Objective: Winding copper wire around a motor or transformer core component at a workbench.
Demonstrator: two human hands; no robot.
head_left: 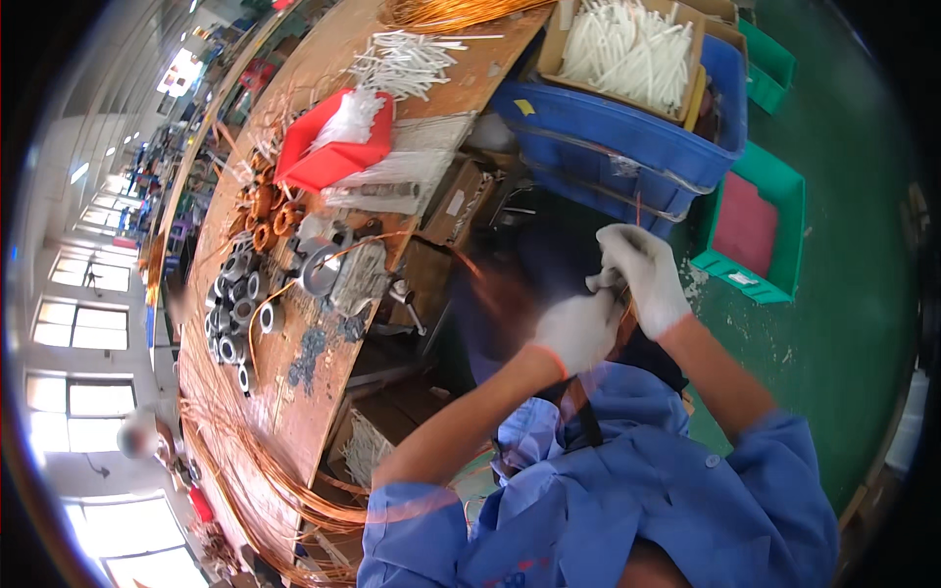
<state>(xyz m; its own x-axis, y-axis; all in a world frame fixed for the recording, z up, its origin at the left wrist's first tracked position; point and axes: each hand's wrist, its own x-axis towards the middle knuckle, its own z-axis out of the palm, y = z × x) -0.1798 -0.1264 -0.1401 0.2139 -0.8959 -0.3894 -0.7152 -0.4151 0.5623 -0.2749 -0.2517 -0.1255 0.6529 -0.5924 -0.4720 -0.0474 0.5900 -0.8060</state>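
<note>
Copper wire [625,326], head view: right hand [644,272], white-gloved, curled closed on it. Left hand [578,333] close alongside; fingers hidden, can't tell grip. Left of hands: scuffed wooden workbench [284,340], grey rings [242,312] on it. Beyond hands: blue bin [564,129]. Right: green floor [823,372]. Far left: bright windows [88,323].

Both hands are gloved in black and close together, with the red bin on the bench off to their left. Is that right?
Not quite: the left hand and right hand are gloved in white, as the head view shows. They are close together, with the red bin on the bench to their left.
</note>
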